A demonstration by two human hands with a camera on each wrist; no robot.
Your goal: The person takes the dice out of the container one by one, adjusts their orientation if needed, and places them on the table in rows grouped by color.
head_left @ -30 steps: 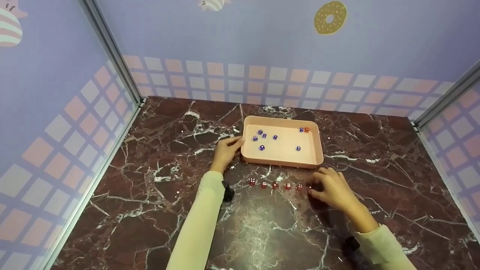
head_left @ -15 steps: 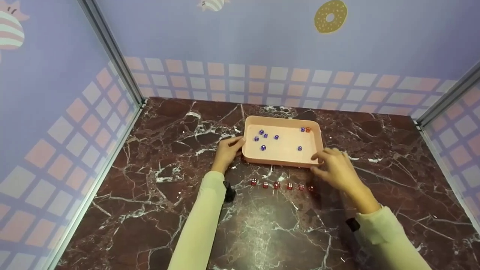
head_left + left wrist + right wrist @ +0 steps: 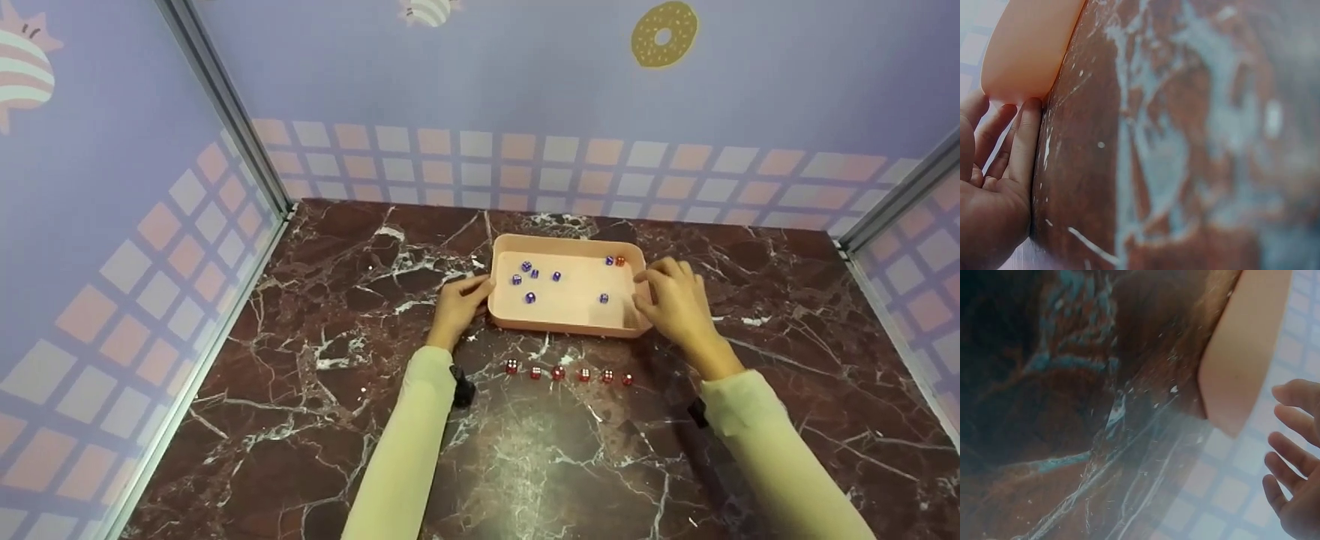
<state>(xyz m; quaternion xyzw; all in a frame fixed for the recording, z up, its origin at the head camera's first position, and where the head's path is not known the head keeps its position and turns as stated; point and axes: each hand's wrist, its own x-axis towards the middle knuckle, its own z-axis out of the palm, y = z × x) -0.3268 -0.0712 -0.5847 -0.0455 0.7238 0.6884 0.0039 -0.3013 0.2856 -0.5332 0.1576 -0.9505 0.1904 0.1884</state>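
A peach-coloured tray [image 3: 562, 328] lies on the marbled table, with several blue dice [image 3: 530, 298] and one orange-red die [image 3: 620, 261] inside. My left hand [image 3: 455, 307] is at its left end, and in the left wrist view the fairly straight fingers [image 3: 1027, 126] touch the outer wall. Over the tray's right edge, my right hand [image 3: 679, 304] has its thumb and fingertips apart, and the right wrist view shows these fingers [image 3: 1292, 453] spread, holding nothing. Several red dice [image 3: 558, 372] form a row on the table in front of the tray.
Patterned panels [image 3: 450, 75] enclose the table [image 3: 375, 300] at the back and sides. Metal posts [image 3: 232, 112] stand at the corners. A dark wrist camera [image 3: 463, 386] sits at the left cuff.
My right hand has moved from the right end of the red dice row up to the tray's right edge, leaving the last die on the table. My left hand stays at the tray.
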